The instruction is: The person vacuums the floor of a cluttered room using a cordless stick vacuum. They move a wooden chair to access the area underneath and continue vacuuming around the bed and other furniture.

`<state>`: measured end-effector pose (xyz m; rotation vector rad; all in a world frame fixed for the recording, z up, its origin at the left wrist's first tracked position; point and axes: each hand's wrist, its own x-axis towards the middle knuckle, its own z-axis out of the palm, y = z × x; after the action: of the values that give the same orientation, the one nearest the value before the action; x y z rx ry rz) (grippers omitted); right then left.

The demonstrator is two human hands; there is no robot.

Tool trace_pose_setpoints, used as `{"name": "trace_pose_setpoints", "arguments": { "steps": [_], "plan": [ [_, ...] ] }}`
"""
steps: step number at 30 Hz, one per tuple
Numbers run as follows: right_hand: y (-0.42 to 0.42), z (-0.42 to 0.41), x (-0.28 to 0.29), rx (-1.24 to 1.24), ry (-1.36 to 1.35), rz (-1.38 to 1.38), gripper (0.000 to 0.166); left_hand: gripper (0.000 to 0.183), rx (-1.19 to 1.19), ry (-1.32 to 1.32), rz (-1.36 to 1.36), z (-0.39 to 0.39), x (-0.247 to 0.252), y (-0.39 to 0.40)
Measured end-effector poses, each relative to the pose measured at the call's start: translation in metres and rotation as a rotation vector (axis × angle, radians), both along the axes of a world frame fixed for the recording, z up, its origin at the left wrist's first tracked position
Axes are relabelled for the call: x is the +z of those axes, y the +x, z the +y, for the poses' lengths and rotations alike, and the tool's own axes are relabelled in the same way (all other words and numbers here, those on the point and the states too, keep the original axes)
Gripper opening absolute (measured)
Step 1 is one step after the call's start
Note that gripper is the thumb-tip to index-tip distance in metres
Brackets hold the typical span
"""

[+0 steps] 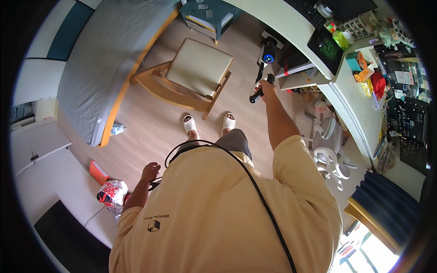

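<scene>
My right hand (267, 90) grips the black-and-white handle (256, 95) of an upright cordless floor cleaner (265, 56), its arm stretched forward. A round display glows blue on top of the cleaner's body, and a dark pole joins the body to the handle. The cleaner's floor head (278, 40) is partly hidden, beside the desk's underside. At my left side hangs my left hand (150, 171), fingers loosely curled, with nothing visible in it. Black cables (155, 183) show close to that wrist. A wooden chair with a cream seat (199, 66) stands ahead of my feet.
A bed with a grey cover (102, 65) runs along the left. To the right stand a white desk (293, 24) and a white swivel chair (329, 143). A dark teal side table (208, 15) is at the far end. A plastic bag (114, 192) and an orange box (98, 173) sit lower left.
</scene>
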<state>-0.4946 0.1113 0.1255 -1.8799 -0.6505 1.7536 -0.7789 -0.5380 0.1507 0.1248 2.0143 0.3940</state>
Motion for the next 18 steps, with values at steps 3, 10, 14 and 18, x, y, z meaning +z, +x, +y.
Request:
{"name": "trace_pose_setpoints", "arguments": {
  "steps": [3,10,14,18],
  "plan": [
    [0.01,0.01,0.001,0.007,0.013,0.011,0.019,0.026,-0.013,0.188,-0.162,-0.005,0.001,0.026],
    [0.039,-0.033,0.002,-0.008,0.004,-0.01,0.02,0.041,-0.229,0.003,-0.062,0.004,0.02,0.006],
    [0.078,-0.11,0.005,0.016,-0.022,-0.073,0.017,0.05,-0.176,0.032,0.034,0.007,0.013,-0.035],
    [0.113,-0.197,0.034,0.067,-0.087,-0.113,0.013,0.052,-0.163,0.038,0.042,0.015,0.004,-0.077]
  ]
}}
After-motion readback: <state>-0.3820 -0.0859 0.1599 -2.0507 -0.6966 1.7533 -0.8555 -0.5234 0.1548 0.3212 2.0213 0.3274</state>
